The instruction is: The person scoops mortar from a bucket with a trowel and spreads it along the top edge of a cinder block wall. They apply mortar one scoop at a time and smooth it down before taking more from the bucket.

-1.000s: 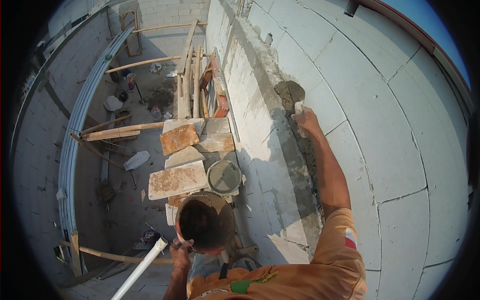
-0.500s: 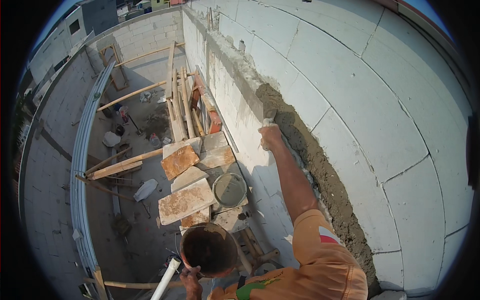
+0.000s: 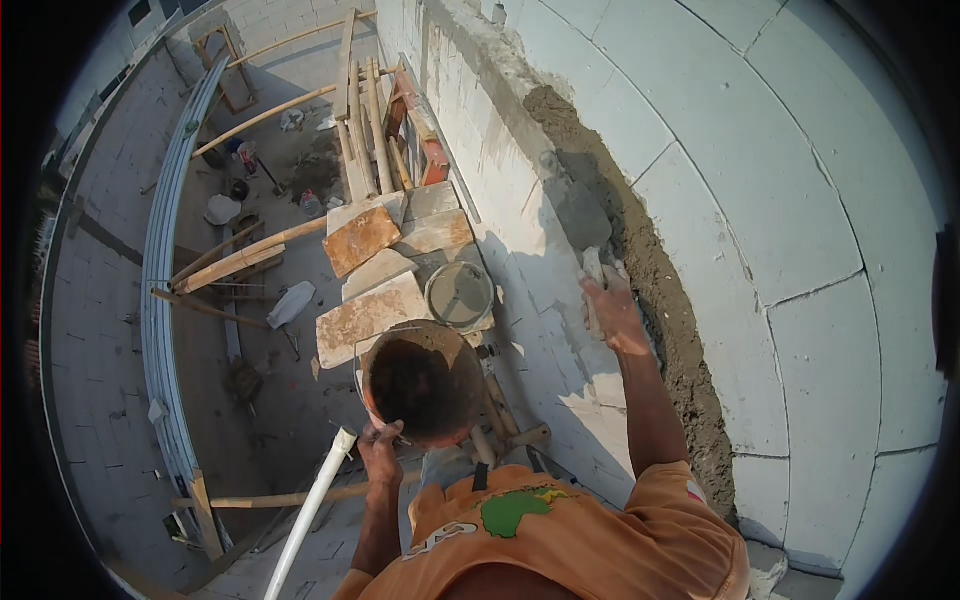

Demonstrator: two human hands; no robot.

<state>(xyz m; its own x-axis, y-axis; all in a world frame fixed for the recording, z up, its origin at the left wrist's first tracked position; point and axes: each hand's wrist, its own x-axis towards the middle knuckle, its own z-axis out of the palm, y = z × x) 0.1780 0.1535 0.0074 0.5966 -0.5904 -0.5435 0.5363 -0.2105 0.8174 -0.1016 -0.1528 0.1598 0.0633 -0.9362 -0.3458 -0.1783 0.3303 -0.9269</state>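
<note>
My left hand [image 3: 381, 452] grips the lower edge of a round bucket [image 3: 452, 350], tilted so its dark, dirt-coated inside faces me. My right hand [image 3: 612, 308] is closed round the handle of a trowel [image 3: 584, 220]. The trowel's grey, mortar-smeared blade lies at the left edge of a long strip of wet mortar [image 3: 672, 335], over the top of the low block wall [image 3: 500, 130]. This strip runs along the foot of a taller wall of large pale blocks [image 3: 720, 210]. Whether the blade touches the mortar I cannot tell.
Beyond the bucket, a pail of grey mix [image 3: 460, 294] stands among loose slabs [image 3: 370, 310] on a platform. Bamboo poles [image 3: 265, 240] and long metal profiles [image 3: 160, 270] cross the lower area. A white pipe [image 3: 312, 515] rises beside my left arm.
My right hand has drawn the trowel back toward me along the wall, its blade now showing broad. My left hand and the bucket have risen slightly in view. The view has shifted.
</note>
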